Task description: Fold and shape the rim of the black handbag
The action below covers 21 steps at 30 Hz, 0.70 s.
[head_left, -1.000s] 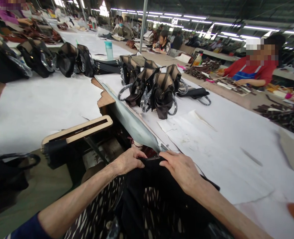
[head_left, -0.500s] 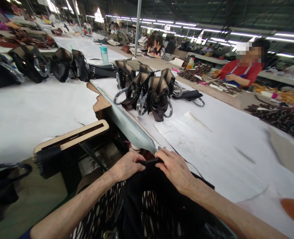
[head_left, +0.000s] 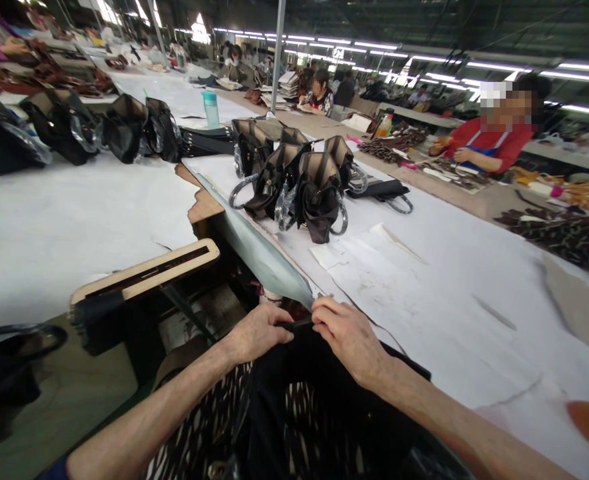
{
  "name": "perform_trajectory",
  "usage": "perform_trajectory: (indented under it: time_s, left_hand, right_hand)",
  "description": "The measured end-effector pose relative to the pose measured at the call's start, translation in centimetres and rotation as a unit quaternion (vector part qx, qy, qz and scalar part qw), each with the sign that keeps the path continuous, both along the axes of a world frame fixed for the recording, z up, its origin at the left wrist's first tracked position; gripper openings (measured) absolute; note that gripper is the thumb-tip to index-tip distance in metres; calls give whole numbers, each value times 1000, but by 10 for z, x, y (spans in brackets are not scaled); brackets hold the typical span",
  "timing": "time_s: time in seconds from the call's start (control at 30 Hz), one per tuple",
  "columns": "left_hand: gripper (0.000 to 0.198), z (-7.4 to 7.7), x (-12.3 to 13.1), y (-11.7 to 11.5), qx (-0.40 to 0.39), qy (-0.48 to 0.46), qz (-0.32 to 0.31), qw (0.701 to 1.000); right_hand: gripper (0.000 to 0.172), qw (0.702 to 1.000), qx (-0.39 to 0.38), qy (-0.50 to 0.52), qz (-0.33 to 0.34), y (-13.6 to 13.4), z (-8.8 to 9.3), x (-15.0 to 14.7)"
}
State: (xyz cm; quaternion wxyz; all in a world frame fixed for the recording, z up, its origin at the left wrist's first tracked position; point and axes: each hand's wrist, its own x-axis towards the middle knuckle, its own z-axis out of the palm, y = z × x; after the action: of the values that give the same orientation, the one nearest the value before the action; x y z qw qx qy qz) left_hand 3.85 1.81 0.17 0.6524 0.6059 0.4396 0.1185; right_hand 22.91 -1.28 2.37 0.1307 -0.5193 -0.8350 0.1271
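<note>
A black fabric piece (head_left: 314,393) lies across my lap at the table's near edge. My left hand (head_left: 257,331) is closed on its top edge from the left. My right hand (head_left: 347,337) pinches the same edge from the right, fingertips close to the left hand's. A thin dark strip runs between the two hands. Below the fabric, patterned brown-and-white cloth (head_left: 199,427) shows. Part of the fingers is hidden under the fabric edge.
A cluster of black handbags (head_left: 299,183) stands mid-table on white paper (head_left: 424,280). More bags (head_left: 124,127) line the far left. A wooden slotted board (head_left: 144,273) and a teal bottle (head_left: 210,109) are nearby. Other people work at tables to the right.
My hands have drawn slightly closer together on the fabric edge, the right fingers curling more into a pinch. The view shifted a little.
</note>
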Motion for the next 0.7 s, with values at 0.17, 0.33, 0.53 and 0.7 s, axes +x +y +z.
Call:
perform_trajectory:
  time_s: [0.17,0.33,0.53,0.7]
  left_hand:
    - [24,0,-1,0,18,12,-4,1000]
    - [23,-5,-2,0,31,19,0,999]
    - [25,-5,-2,0,70,35,0,997]
    - [29,1,-1,-2,109,14,-16,994]
  right_hand:
    - [16,1000,4,2,11,2,-3,-3]
    - [17,998,24,0,52,3,-7,-3]
    - [15,998,5,25,52,3,-13,-2]
    - [17,998,-48,20,23,3,-12,-2]
